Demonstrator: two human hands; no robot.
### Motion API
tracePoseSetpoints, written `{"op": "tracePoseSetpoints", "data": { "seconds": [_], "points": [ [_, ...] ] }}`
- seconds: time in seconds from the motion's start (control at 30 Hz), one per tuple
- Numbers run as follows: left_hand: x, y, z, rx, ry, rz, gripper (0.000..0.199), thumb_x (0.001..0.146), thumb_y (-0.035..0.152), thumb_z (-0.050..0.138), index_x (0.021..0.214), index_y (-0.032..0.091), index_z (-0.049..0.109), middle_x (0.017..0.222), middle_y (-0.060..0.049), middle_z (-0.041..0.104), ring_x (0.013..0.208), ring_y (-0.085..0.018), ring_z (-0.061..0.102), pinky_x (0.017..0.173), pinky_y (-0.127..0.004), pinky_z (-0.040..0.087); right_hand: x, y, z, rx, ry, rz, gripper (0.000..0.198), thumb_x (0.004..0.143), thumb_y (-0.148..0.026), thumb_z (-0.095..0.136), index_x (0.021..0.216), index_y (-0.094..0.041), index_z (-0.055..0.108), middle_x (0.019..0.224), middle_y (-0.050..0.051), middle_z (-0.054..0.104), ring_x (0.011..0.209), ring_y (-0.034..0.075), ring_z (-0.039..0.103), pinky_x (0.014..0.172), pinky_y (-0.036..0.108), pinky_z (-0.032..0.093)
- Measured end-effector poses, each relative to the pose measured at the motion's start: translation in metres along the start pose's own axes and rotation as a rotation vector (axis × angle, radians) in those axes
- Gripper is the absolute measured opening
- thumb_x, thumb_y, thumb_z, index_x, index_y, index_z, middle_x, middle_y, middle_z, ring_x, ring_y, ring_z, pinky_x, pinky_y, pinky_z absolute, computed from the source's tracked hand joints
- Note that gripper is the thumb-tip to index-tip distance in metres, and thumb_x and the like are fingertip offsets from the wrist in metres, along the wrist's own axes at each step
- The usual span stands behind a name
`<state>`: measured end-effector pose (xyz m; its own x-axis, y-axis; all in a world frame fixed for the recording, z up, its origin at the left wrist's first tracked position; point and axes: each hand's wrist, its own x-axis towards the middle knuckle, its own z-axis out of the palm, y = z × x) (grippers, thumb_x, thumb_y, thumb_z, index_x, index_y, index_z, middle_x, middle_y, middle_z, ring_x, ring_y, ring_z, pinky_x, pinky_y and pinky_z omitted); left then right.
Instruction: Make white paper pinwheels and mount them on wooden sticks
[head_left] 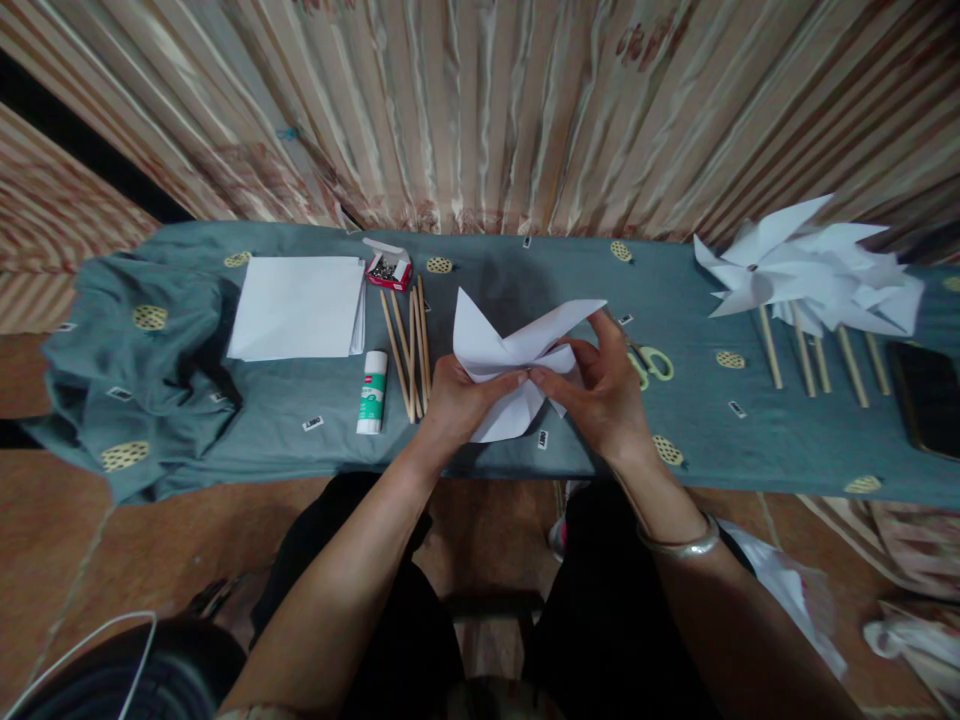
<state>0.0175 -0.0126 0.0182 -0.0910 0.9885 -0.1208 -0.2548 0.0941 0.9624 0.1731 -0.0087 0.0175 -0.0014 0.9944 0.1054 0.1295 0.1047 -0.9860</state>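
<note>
Between my two hands is a white paper pinwheel [517,350], its blades folded in toward the centre. My left hand [456,400] grips its left side, thumb pressed at the middle. From the right, my right hand [606,385] holds it too, with the thumb meeting the other at the centre and a finger up by one blade tip. Whether a pin sits under the thumbs I cannot tell. Scissors [654,362] with yellow-green handles lie just beyond my right hand, partly hidden. Left of my left hand are several thin wooden sticks [411,350] and a glue stick [372,392].
A stack of white paper [296,305] lies at the left, beside an open red box [388,268] of small metal pins. Several pinwheels on sticks [810,270] are piled at the right, near a black phone [926,395]. A green patterned cloth [697,420] covers the table.
</note>
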Motion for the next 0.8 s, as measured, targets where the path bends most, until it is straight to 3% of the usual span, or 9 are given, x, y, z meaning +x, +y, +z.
{"op": "tracePoseSetpoints", "data": {
  "seconds": [0.1,0.27,0.8],
  "points": [
    [-0.0007,-0.0015,0.0001,-0.023,-0.009,-0.003,0.033,0.053,0.025,0.088,0.082,0.013,0.077,0.084,-0.006,0.078,0.075,-0.021,0.072,0.073,-0.031,0.058,-0.0004,-0.0037,-0.0011,0.013,-0.004,0.059,0.087,0.067,-0.04,0.083,0.141,-0.026,0.04,0.097,0.004,0.073,0.086,0.025,0.071,0.082,0.044,0.059],
    [-0.0013,-0.0033,0.0,-0.012,0.005,-0.005,0.034,0.054,0.027,0.087,0.082,0.012,0.077,0.085,-0.007,0.078,0.076,-0.022,0.072,0.073,-0.032,0.058,-0.0014,-0.0056,0.0001,0.019,-0.018,0.073,0.081,0.069,-0.041,0.081,0.139,-0.028,0.044,0.095,0.003,0.074,0.083,0.025,0.071,0.075,0.043,0.061],
    [-0.0015,0.0002,0.0006,0.0,0.004,-0.034,0.027,0.054,0.026,0.087,0.076,0.015,0.077,0.075,-0.004,0.076,0.071,-0.02,0.071,0.07,-0.031,0.058,-0.0025,-0.0065,0.0035,0.011,0.021,0.048,0.07,0.071,-0.035,0.078,0.133,-0.029,0.048,0.087,-0.001,0.073,0.078,0.022,0.071,0.07,0.04,0.061]
  ]
}}
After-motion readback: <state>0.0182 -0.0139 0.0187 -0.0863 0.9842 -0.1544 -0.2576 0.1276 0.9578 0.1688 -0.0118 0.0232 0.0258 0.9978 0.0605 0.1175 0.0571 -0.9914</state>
